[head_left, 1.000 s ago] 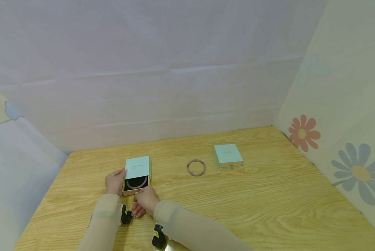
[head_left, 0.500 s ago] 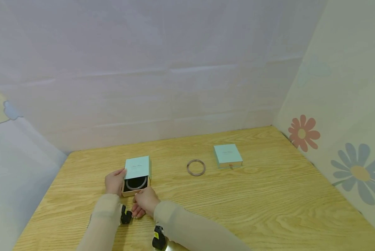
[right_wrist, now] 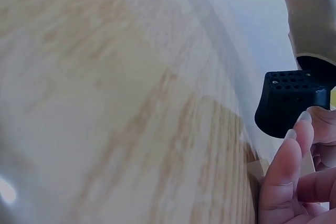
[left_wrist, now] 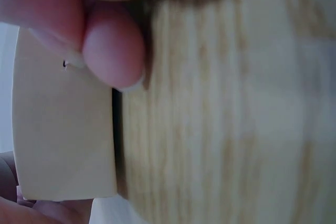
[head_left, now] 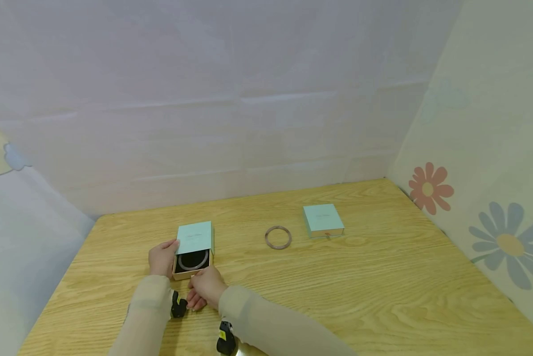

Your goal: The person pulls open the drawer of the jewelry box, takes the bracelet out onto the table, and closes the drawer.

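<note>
A pale mint bracelet box (head_left: 195,236) stands at the left of the table, its drawer (head_left: 185,275) partly slid out toward me. On the drawer's black lining lies a bangle (head_left: 193,268), its far part under the sleeve. My left hand (head_left: 161,258) grips the sleeve by its left side. At the drawer's front, my right hand (head_left: 208,286) pinches with thumb and forefinger, the other fingers curled below. The left wrist view shows the pale drawer front (left_wrist: 63,129) with fingertips (left_wrist: 114,51) at its small slot. In the right wrist view, right-hand fingers (right_wrist: 281,182) show beside the box edge.
Another bangle (head_left: 267,238) lies loose on the wooden table (head_left: 382,277), right of the box. Farther right sits a second mint box (head_left: 323,217), closed. A pale curtain (head_left: 248,123) hangs behind the table, and a flowered one (head_left: 480,148) along the right side.
The drawer has slid slightly farther out toward me, with the right hand at its front. The left hand keeps its grip on the sleeve; the other things stay put.
</note>
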Tool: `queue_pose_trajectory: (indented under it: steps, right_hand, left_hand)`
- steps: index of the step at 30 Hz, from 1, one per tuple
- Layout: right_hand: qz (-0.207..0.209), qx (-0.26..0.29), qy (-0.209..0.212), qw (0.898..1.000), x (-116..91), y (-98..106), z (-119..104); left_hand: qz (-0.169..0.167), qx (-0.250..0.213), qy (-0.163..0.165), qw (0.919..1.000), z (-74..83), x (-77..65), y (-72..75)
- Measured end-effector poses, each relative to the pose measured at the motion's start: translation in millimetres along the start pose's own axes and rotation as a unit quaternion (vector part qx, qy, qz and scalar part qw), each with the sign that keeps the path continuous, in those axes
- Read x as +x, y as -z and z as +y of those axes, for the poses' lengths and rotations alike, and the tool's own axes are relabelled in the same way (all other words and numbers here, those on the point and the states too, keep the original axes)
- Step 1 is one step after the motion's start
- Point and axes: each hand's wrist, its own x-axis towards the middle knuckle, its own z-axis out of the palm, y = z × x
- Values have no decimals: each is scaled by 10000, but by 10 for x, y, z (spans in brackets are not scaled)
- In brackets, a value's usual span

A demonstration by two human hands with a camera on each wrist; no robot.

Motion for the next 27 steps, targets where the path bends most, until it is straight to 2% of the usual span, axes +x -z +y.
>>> queue_pose_trajectory:
  steps: [27]
  right_hand:
    - [-10, -5, 53, 10000, -12, -8, 21]
  left_hand:
    - [65, -73, 61, 9999, 15, -5, -17]
